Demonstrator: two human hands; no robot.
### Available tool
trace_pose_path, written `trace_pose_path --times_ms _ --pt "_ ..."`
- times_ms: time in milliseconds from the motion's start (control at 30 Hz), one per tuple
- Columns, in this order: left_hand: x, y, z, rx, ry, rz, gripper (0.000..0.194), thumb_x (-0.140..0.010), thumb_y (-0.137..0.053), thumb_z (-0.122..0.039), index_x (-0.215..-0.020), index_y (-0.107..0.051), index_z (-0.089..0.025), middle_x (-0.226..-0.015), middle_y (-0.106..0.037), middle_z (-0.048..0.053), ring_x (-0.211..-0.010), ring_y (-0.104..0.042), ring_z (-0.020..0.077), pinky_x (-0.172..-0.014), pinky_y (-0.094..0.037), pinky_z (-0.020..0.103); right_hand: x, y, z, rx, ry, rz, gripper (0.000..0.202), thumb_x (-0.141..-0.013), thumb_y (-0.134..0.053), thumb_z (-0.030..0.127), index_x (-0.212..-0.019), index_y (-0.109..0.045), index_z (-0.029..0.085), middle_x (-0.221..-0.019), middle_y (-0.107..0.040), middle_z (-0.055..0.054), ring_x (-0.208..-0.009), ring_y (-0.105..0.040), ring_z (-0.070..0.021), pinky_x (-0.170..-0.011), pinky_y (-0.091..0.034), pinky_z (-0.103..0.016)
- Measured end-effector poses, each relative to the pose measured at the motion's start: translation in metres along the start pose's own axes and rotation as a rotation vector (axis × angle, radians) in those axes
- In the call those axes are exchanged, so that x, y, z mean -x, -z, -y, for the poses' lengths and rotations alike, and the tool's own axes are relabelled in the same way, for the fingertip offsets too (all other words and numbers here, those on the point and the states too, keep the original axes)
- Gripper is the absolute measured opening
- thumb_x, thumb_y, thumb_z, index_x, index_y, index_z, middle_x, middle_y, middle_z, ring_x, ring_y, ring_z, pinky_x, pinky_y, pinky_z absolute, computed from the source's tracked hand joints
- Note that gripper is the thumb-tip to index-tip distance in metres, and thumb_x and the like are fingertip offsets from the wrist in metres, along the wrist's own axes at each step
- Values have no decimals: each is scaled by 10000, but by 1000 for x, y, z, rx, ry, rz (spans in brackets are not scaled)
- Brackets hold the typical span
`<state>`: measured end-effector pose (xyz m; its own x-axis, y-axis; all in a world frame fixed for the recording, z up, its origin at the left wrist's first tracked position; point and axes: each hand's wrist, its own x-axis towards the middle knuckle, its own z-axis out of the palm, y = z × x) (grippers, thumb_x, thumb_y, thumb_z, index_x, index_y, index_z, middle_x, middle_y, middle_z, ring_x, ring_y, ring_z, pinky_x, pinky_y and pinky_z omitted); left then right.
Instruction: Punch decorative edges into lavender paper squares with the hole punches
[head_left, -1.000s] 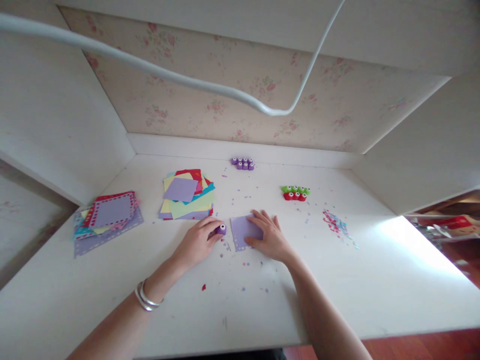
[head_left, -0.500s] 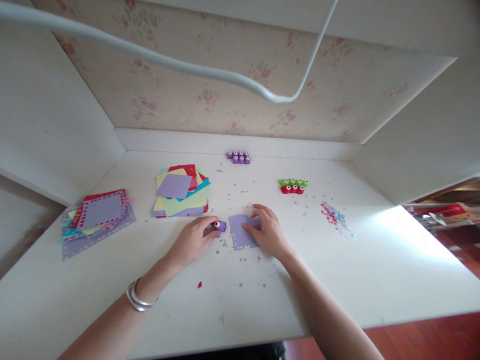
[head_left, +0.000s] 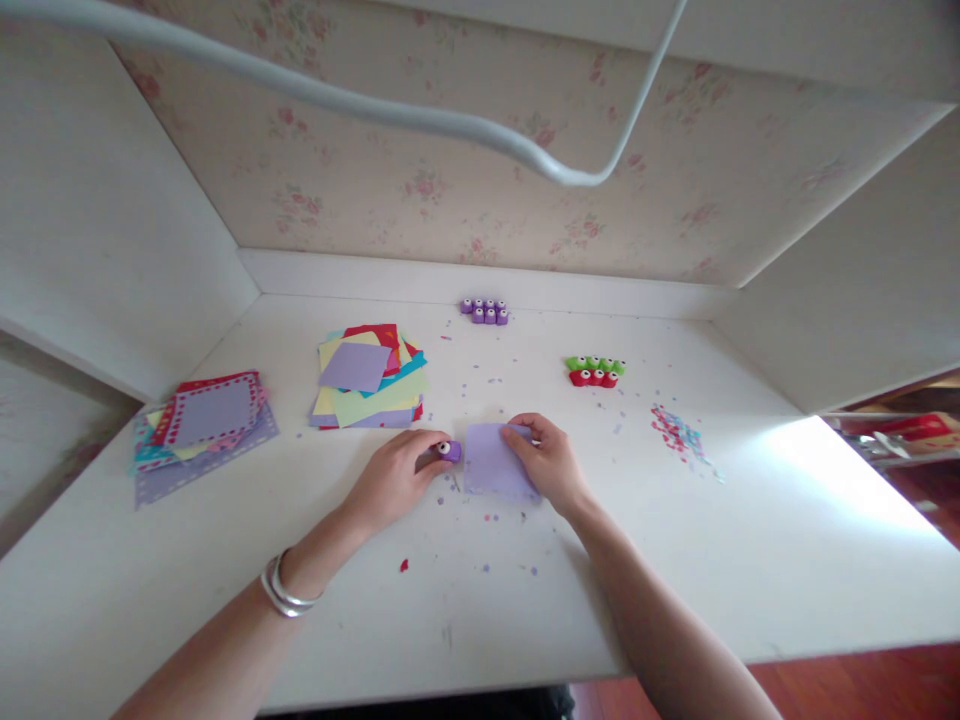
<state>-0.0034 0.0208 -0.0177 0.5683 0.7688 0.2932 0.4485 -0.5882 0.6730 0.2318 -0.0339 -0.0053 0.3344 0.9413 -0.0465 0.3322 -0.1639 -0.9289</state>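
Note:
Between the thumb and fingers of my left hand (head_left: 394,482) is a small purple craft punch (head_left: 449,451) with a white round top. Just right of the punch is a square of purple paper (head_left: 491,462), and some small punched marks run along its lower edge. My right hand (head_left: 549,462) pinches this sheet at its right side, thumb on top and fingers partly hidden behind it. Small paper bits lie on the white desk (head_left: 360,630) below and around the sheet.
Stacked coloured paper (head_left: 371,400) lies left of centre, and sheets with punched borders (head_left: 214,415) lie farther left. More purple punches (head_left: 489,315) stand at the back; green and red punches (head_left: 596,377) stand to the right. Confetti (head_left: 682,440) is heaped at right. A white cable (head_left: 450,122) crosses above.
My right hand has shifted its hold on the purple paper, which has turned; its punched left edge no longer shows on that side. The left hand keeps the punch. The view has shifted slightly.

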Motion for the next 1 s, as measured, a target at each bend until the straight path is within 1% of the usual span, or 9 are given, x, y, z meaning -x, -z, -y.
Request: trace_pose_path --times_ms 133,367,533,667,800,900,1000 --pt "1 -1 1 -17 -30 -9 242 -871 -662 -257 -1109 -623 -234 -1065 -706 36 -981 -658 195 -898 -521 343 1 -2 0 -9 16 14 299 -789 -639 477 -903 -676 203 -763 -676 -34 -616 -567 -161 -525 -408 -254" --pt "0 0 -1 -39 -44 -1 253 -854 -684 -236 -1103 -638 -236 -1052 -713 20 -979 -657 190 -902 -517 334 0 -3 -2 11 -9 44 261 -822 -623 450 -930 -661 216 -797 -671 -21 -590 -532 -133 -521 -390 -241" --pt "-1 0 -2 -33 -68 1 258 -864 -674 -251 -1118 -632 -231 -1054 -711 26 -983 -653 186 -904 -515 337 -1 -3 -4 45 -12 49 261 -824 -618 442 -927 -664 206 -816 -678 -31 -584 -533 -131 -524 -392 -242" --pt "-1 1 -1 -54 -123 14 259 -881 -652 -268 -1138 -634 -238 -1076 -712 31 -1003 -649 190 -921 -509 352 -1 -4 -4 67 1 53 252 -830 -608 437 -928 -669 213 -820 -685 -28 -586 -542 -133 -530 -398 -245" --pt "-1 0 1 -99 -183 19 283 -893 -635 -277 -1173 -636 -233 -1103 -710 44 -1008 -650 199 -918 -512 369 0 -4 -2 140 33 27 231 -837 -591 415 -927 -677 221 -813 -691 -22 -578 -545 -136 -532 -401 -251" --pt "-1 -1 1 -122 -201 17 289 -891 -636 -289 -1173 -644 -223 -1107 -712 52 -999 -654 202 -909 -514 373 2 -5 0 221 52 14 218 -842 -579 402 -919 -686 228 -781 -694 -16 -565 -542 -141 -536 -405 -261" --pt "-1 -2 1 -133 -211 35 300 -881 -650 -311 -1168 -650 -227 -1104 -716 49 -995 -655 204 -905 -513 376 3 -6 1 258 73 18 211 -845 -580 398 -916 -690 233 -790 -703 -16 -604 -577 -156 -558 -426 -272"
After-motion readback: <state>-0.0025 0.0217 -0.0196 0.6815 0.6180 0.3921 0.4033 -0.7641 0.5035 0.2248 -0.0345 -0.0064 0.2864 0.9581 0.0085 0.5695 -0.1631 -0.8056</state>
